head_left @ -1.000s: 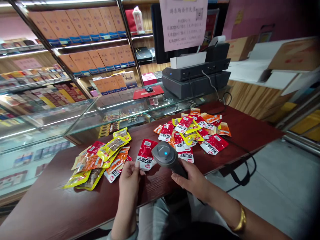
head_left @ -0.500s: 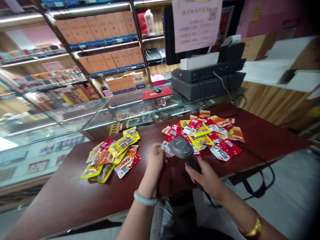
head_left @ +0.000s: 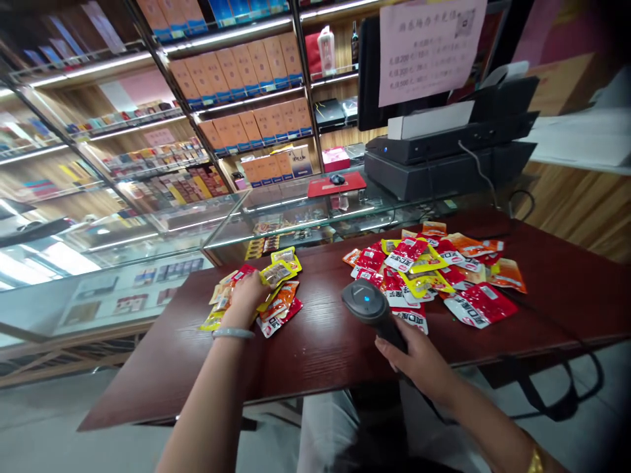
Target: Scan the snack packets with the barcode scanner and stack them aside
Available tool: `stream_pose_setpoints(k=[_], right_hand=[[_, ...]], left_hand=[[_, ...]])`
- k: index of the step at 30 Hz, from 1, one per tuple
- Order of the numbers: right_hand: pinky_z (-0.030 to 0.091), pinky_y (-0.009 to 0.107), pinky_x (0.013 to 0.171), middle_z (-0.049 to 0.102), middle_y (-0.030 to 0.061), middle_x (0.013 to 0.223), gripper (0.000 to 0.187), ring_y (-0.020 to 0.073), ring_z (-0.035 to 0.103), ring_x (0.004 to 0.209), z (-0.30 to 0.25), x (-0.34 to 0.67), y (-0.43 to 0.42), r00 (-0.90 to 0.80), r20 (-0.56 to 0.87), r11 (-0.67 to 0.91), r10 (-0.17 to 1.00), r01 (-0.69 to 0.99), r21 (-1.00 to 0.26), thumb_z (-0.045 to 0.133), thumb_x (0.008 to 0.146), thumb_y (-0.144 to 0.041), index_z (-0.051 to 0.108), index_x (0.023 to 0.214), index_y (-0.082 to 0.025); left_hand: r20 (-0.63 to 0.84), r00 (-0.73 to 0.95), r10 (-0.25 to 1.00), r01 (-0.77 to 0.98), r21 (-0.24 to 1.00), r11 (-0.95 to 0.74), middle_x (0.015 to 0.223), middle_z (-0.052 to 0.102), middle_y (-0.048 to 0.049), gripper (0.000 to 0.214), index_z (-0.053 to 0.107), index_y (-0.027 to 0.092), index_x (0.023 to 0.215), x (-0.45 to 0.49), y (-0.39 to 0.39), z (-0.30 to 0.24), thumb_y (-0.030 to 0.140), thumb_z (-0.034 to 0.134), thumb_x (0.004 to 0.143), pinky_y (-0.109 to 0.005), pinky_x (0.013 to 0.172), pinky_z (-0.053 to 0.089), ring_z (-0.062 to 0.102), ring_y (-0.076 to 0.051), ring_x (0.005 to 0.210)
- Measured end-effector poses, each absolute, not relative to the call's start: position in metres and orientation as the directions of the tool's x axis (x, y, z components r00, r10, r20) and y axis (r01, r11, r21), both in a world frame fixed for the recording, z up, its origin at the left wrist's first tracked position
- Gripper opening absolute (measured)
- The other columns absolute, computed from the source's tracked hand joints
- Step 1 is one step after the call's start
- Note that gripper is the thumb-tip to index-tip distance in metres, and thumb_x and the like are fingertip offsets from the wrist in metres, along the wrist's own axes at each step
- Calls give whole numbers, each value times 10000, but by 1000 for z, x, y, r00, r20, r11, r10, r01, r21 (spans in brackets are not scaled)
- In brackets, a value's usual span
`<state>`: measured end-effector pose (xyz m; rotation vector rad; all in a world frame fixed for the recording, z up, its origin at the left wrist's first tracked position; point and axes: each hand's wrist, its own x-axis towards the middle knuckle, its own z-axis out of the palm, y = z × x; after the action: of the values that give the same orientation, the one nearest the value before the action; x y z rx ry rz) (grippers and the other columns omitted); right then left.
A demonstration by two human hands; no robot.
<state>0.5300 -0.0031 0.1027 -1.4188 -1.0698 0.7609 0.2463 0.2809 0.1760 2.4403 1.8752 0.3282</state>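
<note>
My left hand (head_left: 246, 297) is on the left pile of snack packets, touching the red and yellow ones. Its fingertips are hidden among them, so I cannot tell whether they grip one. A yellow packet (head_left: 277, 273) lies just beside its fingers. My right hand (head_left: 414, 355) is wrapped round the handle of a black barcode scanner (head_left: 365, 302), which has a small blue light showing on its head. Beyond the scanner spreads a larger heap of red, yellow and orange packets, with a red-and-white packet (head_left: 480, 304) at its near right side.
Both piles lie on a dark red wooden table (head_left: 315, 355). Behind it stand a glass display counter (head_left: 231, 220), a mouse (head_left: 337, 179) on a red mat, and a black cash register (head_left: 444, 172) with a monitor. A black cable hangs at the right edge.
My left hand has moved from beside the right heap, where it was at a packet, to the left pile. The scanner stays in my right hand, and its blue light now shows.
</note>
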Motion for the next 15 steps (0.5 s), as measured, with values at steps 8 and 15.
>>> stream_pose_setpoints(k=[8,15], right_hand=[[763,625,1194,1035,204,1308,519,496,958,1246,101,528,-4,325,94,33,941,190,-981,909,940,-644,971,1276,-254],[754,576,1171,1029,144,1228,473,458,948,1186,99,529,-8,341,131,78,931,167,-983,924,945,-603,991,1272,-267]], left_hand=[[158,237,958,962,96,-254,1380,885,-271,192,726,188,1067,256,288,186,228,906,1014,-546,1315,591,754,-485,1511],[-7,24,1000,822,569,-16,830,751,-89,411,589,297,780,261,287,193,331,869,1078,-467,1028,614,841,-438,1179]])
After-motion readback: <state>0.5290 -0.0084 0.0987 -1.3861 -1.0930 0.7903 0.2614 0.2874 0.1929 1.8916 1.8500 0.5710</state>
